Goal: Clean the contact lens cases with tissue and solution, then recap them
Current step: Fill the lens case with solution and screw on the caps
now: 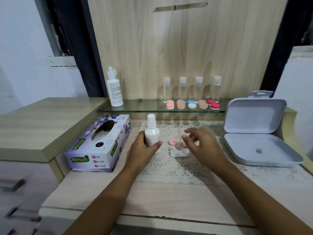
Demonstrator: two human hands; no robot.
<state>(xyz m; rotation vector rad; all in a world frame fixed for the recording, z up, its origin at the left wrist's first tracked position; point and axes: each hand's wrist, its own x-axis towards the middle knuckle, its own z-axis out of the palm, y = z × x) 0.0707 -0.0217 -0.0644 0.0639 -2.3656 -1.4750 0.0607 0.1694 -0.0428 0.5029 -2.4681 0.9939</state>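
A person's left hand (144, 148) grips a small white solution bottle (152, 133), fingers (158, 144) curled round its body, over a lace mat (169, 168) on the desk (169, 195). The right hand (201, 145) hovers loosely spread, holding nothing, just above the pink caps (173, 142) and the uncapped white lens case (177, 153). The case looks light, rigid and slick, and likely to skid. Pinching its narrow middle bridge seems safest. A tissue box (100, 145) stands at left.
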